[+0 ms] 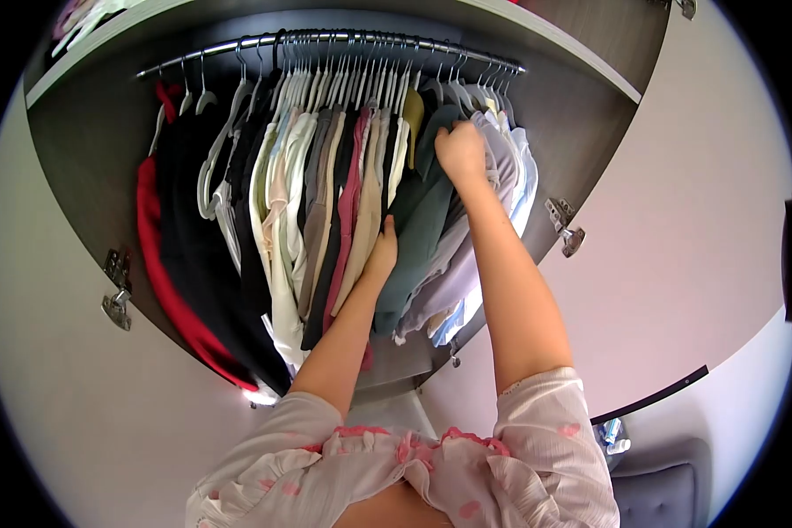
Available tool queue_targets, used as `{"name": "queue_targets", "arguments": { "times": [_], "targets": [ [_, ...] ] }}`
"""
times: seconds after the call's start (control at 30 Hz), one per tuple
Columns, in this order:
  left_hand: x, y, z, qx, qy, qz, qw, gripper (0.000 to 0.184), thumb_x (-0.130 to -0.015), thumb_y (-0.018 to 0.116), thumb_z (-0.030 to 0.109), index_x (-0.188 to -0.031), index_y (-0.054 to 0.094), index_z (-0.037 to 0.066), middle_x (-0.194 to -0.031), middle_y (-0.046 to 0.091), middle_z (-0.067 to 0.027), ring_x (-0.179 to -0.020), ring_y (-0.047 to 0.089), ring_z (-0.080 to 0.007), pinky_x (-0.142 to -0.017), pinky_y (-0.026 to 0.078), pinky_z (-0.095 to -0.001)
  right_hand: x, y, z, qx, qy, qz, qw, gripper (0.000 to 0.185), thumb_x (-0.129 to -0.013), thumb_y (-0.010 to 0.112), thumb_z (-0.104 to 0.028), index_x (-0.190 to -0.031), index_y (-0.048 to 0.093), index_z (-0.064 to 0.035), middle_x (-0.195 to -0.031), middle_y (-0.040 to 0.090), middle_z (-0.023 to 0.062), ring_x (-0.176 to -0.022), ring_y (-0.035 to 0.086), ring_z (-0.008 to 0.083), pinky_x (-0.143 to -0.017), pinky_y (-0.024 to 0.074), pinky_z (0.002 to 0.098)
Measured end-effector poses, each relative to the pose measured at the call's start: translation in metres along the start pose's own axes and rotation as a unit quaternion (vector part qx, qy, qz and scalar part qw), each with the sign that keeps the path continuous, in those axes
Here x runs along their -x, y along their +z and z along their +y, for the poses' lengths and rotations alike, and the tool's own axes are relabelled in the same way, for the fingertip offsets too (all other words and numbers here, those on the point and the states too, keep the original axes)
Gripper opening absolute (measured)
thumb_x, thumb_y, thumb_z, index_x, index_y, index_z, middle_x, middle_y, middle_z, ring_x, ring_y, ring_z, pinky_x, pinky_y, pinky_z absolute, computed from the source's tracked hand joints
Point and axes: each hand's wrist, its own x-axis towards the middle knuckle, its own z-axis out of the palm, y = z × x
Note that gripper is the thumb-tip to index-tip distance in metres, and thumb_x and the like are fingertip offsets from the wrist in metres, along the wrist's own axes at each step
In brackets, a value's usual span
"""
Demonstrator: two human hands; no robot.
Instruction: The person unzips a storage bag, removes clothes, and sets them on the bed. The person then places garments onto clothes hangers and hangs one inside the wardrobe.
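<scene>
One camera sits on the person's head. It looks forward and a bit down, into the open closet point(581, 132). It is close: the clothes point(352, 202) fill the upper middle, and the arms point(512, 282) come up from the bottom. The view is very wide, so the rail point(352, 36) looks bent and the corners are black.

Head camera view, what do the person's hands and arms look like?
The left hand and right hand are ungloved, with no watch showing. The left sleeve and right sleeve are pale, loose and roughly elbow-length, with pink patches.
</scene>
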Motion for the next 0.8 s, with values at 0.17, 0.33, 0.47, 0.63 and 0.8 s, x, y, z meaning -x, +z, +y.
{"name": "queue_targets", "arguments": {
  "times": [0.17, 0.33, 0.47, 0.63, 0.8],
  "targets": [
    [0.037, 0.031, -0.046, 0.106, -0.002, -0.206, 0.973, 0.06, -0.1, 0.031, 0.044, -0.132, 0.045, -0.005, -0.135, 0.047, -0.025, -0.128, 0.042, -0.0342, -0.11, 0.027, -0.037, 0.004, 0.016, 0.01, -0.003, -0.022, 0.022, 1.0, 0.032, -0.087, 0.053, -0.026, -0.098, 0.064, 0.0012, -0.101, 0.064, 0.0293, -0.099, 0.061, 0.0451, -0.088, 0.0483, 0.0502],
    [0.142, 0.041, -0.153, 0.092, -0.046, -0.385, 0.917, 0.056, -0.099, 0.043, 0.039, -0.134, 0.043, -0.005, -0.128, 0.056, -0.0161, -0.12, 0.05, -0.0238, -0.103, 0.035, -0.0318, 0.011, 0.03, 0.011, -0.035, -0.052, 0.064, 0.996, 0.035, -0.086, 0.055, -0.026, -0.105, 0.064, 0.0018, -0.099, 0.063, 0.0317, -0.099, 0.06, 0.0451, -0.088, 0.048, 0.0488],
    [0.19, -0.021, -0.186, -0.012, -0.072, -0.474, 0.878, 0.049, -0.096, 0.051, 0.034, -0.13, 0.05, 0.0, -0.12, 0.061, -0.0166, -0.11, 0.058, -0.0235, -0.094, 0.044, -0.0321, 0.07, 0.041, 0.042, -0.065, -0.172, 0.143, 0.972, 0.033, -0.083, 0.056, -0.011, -0.11, 0.058, 0.007, -0.101, 0.061, 0.0327, -0.097, 0.06, 0.0456, -0.085, 0.0459, 0.0501],
    [0.235, -0.118, -0.158, -0.067, -0.152, -0.511, 0.844, 0.045, -0.092, 0.057, 0.034, -0.12, 0.058, -0.001, -0.11, 0.066, -0.0144, -0.102, 0.061, -0.0215, -0.088, 0.047, -0.0333, 0.177, 0.081, 0.123, -0.195, -0.032, 0.014, 0.98, 0.038, -0.082, 0.055, -0.002, -0.118, 0.049, 0.0068, -0.102, 0.058, 0.0333, -0.098, 0.056, 0.0473, -0.086, 0.0438, 0.0468],
    [0.344, -0.152, -0.191, 0.008, -0.217, -0.29, 0.932, 0.037, -0.091, 0.057, 0.033, -0.108, 0.063, 0.0, -0.098, 0.067, -0.0103, -0.092, 0.061, -0.0208, -0.083, 0.047, -0.033, 0.261, 0.134, 0.221, -0.17, -0.049, -0.069, 0.982, 0.042, -0.083, 0.06, -0.009, -0.119, 0.048, 0.0084, -0.106, 0.057, 0.0328, -0.101, 0.054, 0.0483, -0.089, 0.043, 0.0454]
  ]
}}
